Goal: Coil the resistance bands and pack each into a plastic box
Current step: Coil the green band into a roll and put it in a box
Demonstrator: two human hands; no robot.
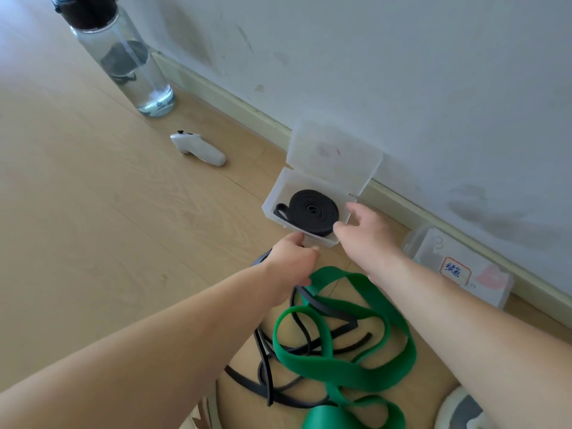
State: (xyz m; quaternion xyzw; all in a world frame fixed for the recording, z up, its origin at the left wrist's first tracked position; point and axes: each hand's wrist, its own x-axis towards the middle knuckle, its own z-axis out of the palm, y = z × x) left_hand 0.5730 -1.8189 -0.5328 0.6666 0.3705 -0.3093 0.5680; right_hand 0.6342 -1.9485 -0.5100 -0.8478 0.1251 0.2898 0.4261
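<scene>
An open translucent plastic box (278, 193) lies on the wooden floor by the wall, its lid (334, 153) tipped back against the wall. A coiled black band (312, 210) lies flat inside it. My left hand (292, 255) pinches the box's near edge. Beside the box's right end my right hand (362, 230) hovers with fingers apart, touching or almost touching the rim. Nearer to me a wide green band (365, 363) and a thin black band (266, 363) lie loose and tangled together. A second, closed plastic box (461, 267) with a handwritten label rests by the wall on the right.
A clear water bottle (123, 54) with a black cap stands at the back left. A white handheld controller (198, 148) lies on the floor between the bottle and the open box. A round white and grey object (458, 410) shows at the bottom right edge.
</scene>
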